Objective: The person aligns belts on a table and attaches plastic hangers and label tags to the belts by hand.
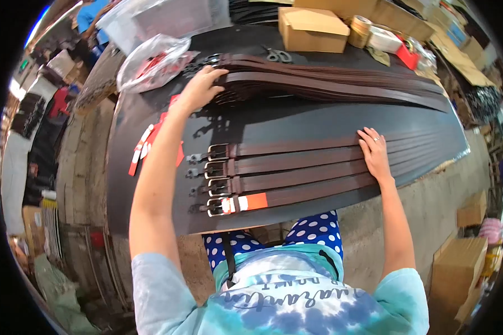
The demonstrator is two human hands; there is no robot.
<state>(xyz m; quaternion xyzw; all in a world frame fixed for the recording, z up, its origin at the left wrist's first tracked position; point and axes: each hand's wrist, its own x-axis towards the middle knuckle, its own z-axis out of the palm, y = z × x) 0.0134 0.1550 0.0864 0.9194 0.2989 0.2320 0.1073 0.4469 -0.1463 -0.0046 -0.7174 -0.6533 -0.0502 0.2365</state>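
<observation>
My left hand (pixel 204 88) is at the buckle end of a thick pile of dark brown belts (pixel 318 78), its fingers closed on the end of a belt; the exact grip is partly hidden. Several more belts (pixel 302 166) lie side by side nearer to me, silver buckles to the left. My right hand (pixel 374 152) rests flat on these with fingers stretched out, a ring on one of them. The nearest belt carries a red and white tag (pixel 246 202) by its buckle. Black plastic hooks (pixel 193 158) stick out beyond the buckles.
Red and white tags (pixel 145 142) lie at the table's left. Behind are a plastic bag (pixel 153 62), scissors (pixel 276 54), a cardboard box (pixel 313 30), tape rolls (pixel 360 30) and a clear plastic bin (pixel 162 22). Another person in blue (pixel 90 19) is at the far left.
</observation>
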